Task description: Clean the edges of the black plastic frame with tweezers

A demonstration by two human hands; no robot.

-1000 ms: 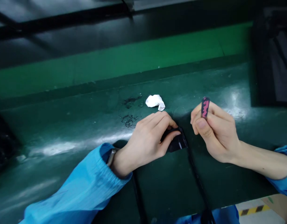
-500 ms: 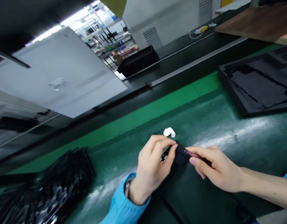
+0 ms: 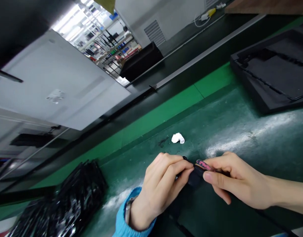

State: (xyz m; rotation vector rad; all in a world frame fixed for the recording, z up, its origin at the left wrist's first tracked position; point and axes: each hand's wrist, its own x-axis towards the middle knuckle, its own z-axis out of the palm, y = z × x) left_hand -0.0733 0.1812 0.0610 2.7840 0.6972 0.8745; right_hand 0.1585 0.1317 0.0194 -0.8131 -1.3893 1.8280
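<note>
In the head view my left hand [image 3: 163, 184] is closed, its thumb and fingers pinching a thin black plastic part [image 3: 195, 174]. My right hand [image 3: 236, 181] grips a slim, flat tool with a pink-and-black patterned end [image 3: 203, 165], its kind unclear. That end lies against or just above the black part, close to my left fingertips; I cannot tell if they touch. Much of the part is hidden behind my fingers, and its lower portion blends into the dark area below. A crumpled white scrap [image 3: 178, 138] lies on the green bench just beyond my hands.
A heap of shiny black strips or frames [image 3: 67, 197] lies at the left on the green bench [image 3: 141, 148]. At the right stands a black tray [image 3: 265, 103] with a thin black frame in it. Beyond the bench runs a dark ledge with a grey panel [image 3: 79, 89] above.
Both hands have shifted slightly lower in view, the right one also rightward. The black part has turned more edge-on, and more of the tool's pink pattern shows. The camera view has tilted a little.
</note>
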